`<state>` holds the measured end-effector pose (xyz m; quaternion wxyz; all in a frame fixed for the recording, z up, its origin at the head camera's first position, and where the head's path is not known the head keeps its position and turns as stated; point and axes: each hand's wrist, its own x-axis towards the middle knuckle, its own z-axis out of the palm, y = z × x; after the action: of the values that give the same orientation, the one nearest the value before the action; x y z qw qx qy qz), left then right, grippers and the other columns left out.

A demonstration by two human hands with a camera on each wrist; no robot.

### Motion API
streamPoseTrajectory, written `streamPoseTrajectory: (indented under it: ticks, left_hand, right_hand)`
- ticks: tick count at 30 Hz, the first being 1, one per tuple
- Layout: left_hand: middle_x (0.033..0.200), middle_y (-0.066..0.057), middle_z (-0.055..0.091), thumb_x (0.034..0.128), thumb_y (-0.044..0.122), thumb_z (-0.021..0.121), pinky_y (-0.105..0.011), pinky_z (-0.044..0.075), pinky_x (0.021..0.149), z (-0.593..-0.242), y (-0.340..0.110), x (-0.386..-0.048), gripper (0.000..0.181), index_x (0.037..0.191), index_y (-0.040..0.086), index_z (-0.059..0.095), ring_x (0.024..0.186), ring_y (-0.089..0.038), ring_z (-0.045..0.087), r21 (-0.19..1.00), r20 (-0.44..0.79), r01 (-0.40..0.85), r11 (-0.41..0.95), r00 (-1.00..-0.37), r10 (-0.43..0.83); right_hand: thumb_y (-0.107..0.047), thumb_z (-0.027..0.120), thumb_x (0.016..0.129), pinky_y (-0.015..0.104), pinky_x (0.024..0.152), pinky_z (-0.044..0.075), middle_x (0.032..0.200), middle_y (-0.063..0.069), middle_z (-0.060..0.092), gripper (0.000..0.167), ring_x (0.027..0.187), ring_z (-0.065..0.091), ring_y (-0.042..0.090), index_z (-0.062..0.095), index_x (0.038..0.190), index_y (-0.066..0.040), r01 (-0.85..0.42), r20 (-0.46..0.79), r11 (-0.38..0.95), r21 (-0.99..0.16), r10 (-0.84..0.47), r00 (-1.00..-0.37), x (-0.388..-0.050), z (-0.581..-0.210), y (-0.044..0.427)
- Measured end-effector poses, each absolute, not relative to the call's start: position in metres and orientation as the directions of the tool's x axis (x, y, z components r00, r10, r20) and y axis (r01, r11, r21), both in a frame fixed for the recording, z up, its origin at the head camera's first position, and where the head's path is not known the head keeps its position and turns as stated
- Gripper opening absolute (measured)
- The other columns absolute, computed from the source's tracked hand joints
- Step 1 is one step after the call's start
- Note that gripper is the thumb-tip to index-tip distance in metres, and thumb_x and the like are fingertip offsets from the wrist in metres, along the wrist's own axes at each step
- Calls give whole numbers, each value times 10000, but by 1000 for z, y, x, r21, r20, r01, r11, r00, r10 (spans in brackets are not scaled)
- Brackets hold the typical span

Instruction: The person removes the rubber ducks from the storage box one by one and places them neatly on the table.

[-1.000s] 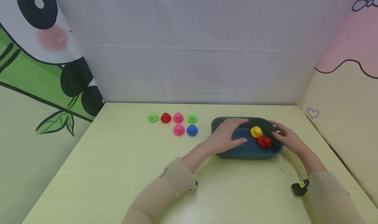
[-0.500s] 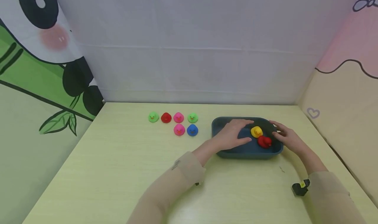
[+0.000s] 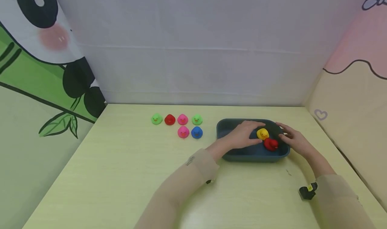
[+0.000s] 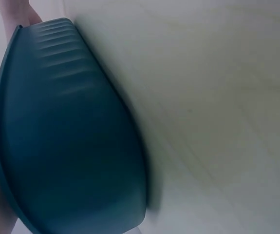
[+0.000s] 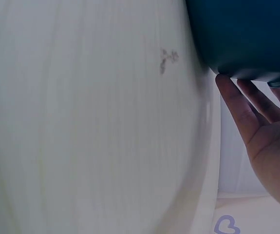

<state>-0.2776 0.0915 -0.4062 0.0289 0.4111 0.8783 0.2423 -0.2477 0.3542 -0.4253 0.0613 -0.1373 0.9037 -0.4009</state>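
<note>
Inside the dark blue tray [image 3: 252, 155] a yellow rubber duck [image 3: 262, 134] and a red rubber duck [image 3: 270, 144] sit side by side. My left hand [image 3: 243, 135] reaches in over the tray's left half, fingers and thumb apart. Its thumb tip comes close to the yellow duck; contact cannot be told. My right hand [image 3: 294, 141] holds the tray's right end. In the right wrist view, fingertips [image 5: 226, 84] of that hand meet the tray's outer wall [image 5: 247, 39]. The left wrist view is mostly the tray's side [image 4: 71, 126], with the left hand only partly visible.
Left of the tray, several small ducks stand in two rows, among them a green duck [image 3: 156, 119], a red duck [image 3: 170, 120], a pink duck [image 3: 183, 132] and a blue duck [image 3: 197, 132]. A white cloth wall [image 3: 193, 54] rises behind the table [image 3: 115, 175].
My left hand has moved to the right across the tray, closer to the yellow duck. The right hand, tray and ducks have stayed in place.
</note>
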Motion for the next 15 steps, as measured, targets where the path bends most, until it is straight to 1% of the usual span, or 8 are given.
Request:
streamPoseTrajectory:
  ticks: [4,15]
  left_hand:
    - [1463,47,407,897,405,613,-333,318,1096,-407,98,-283,632,1448,223,361,1325,-164,374,436,126,706,557,-661,739]
    - [1468,37,399,904,379,611,-390,347,1074,-407,109,-291,621,1450,222,359,1313,-190,383,405,31,693,596,-662,749]
  right_hand:
    - [-226,445,1005,606,863,459,1457,345,248,542,1214,349,610,240,1483,-76,-196,-5,647,-737,-295,-955,-247,-423,354]
    - [-213,437,1007,613,869,450,1463,353,223,549,1217,331,621,219,1490,-73,-194,-17,641,-743,-307,-951,-249,-425,355]
